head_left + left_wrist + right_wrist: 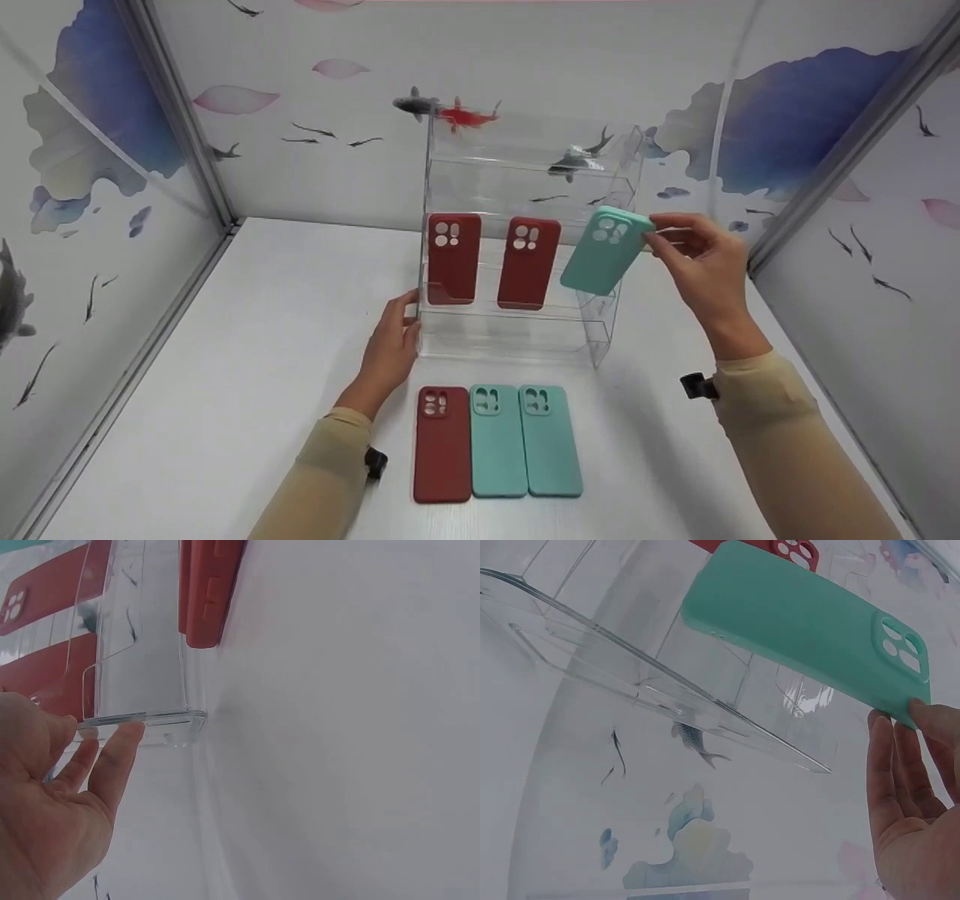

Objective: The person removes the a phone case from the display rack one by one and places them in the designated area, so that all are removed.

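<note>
Right hand [705, 262] pinches teal case [606, 251] top, case tilted leftward.

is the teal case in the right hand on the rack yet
Not yet: the right hand pinches the teal phone case, tilted, beside the clear acrylic rack.

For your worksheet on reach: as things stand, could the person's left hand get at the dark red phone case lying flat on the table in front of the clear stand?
Probably yes. The left hand rests against the clear stand, and the dark red case lies flat just beside that forearm with only bare table between.
</note>
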Tool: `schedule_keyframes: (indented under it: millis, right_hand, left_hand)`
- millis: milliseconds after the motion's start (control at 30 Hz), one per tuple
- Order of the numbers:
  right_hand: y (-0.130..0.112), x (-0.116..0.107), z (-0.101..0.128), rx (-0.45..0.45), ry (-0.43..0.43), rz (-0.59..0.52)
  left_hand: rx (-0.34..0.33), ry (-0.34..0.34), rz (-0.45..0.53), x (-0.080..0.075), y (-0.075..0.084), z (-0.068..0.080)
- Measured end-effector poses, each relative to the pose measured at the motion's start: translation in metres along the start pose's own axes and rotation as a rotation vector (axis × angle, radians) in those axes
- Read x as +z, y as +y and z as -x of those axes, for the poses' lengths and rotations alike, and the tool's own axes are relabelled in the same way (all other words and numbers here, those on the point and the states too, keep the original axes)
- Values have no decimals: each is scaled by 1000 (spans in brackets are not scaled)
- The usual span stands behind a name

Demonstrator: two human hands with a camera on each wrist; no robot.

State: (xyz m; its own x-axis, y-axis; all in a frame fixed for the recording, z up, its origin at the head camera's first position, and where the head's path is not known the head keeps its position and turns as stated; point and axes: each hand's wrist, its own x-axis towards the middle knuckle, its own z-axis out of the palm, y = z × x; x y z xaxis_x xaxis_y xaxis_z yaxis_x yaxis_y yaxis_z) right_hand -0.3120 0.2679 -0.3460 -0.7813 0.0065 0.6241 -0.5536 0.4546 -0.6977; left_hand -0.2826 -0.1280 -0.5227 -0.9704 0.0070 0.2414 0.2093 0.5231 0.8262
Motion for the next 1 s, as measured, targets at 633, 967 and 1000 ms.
schedule_keyframes:
  millis: [633, 967, 1000]
  right_hand:
    - [24, -17, 44, 179, -275, 116]
    - [49, -21, 60, 350, -450, 132]
    - [51, -22, 62, 369, -466, 125]
  left_hand:
    - [-43, -16, -14, 1, 0, 0]
    - [-41, -19, -15, -1, 1, 0]
    - [-36, -20, -18, 0, 1, 0]
